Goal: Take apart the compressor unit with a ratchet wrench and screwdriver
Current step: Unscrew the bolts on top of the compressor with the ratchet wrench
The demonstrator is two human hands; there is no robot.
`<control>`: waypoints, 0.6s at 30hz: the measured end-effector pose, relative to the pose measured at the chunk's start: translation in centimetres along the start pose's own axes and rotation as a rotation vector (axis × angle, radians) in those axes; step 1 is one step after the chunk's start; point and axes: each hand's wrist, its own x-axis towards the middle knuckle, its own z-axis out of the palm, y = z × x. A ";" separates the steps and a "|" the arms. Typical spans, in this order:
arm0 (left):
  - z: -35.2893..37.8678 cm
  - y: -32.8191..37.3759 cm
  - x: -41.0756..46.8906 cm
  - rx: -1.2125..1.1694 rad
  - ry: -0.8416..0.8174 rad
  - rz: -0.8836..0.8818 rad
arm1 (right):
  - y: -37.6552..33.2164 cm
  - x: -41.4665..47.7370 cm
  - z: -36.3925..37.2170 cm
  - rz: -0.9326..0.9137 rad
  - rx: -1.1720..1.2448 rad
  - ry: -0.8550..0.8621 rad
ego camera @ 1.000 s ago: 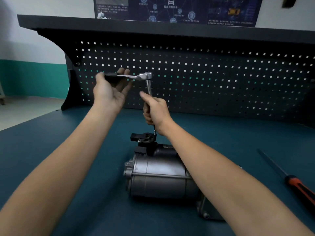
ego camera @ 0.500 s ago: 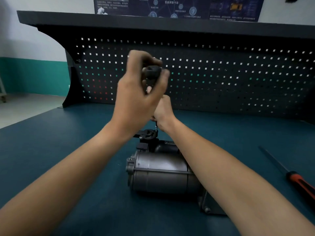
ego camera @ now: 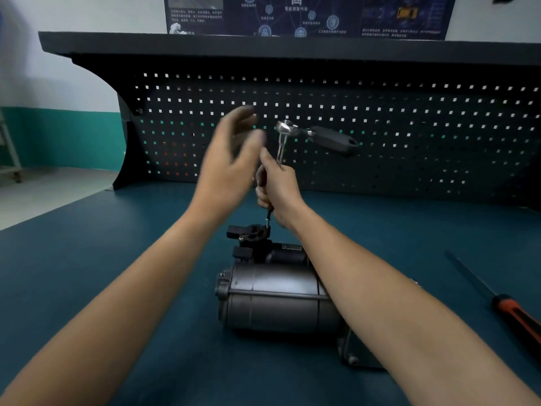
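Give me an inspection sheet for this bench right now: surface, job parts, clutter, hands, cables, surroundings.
Surface: teal bench mat, flat, carrying the job's things.
Job's things: grey cylindrical metal compressor unit lies on its side; chrome ratchet wrench with black handle stands on a long extension over the compressor's black top fitting; orange-and-black-handled screwdriver lies on the mat to the right, apart from the compressor.
Clutter: nothing seen.
Hands: left hand open, blurred, holding nothing; right hand grips the wrench's extension.
Cables: nothing seen.
Surroundings: black perforated pegboard behind the bench; dark blue poster on the wall above.
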 end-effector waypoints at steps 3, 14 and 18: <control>-1.9 -3.6 0.2 0.192 -0.070 -0.287 | 0.1 0.0 -0.2 0.011 0.001 0.024; -0.8 -6.6 -1.5 0.630 -0.549 -0.177 | -0.5 0.0 -1.9 0.022 0.291 0.169; -1.0 -6.8 -1.5 0.610 -0.477 -0.163 | -0.6 0.1 -2.2 0.061 0.369 0.222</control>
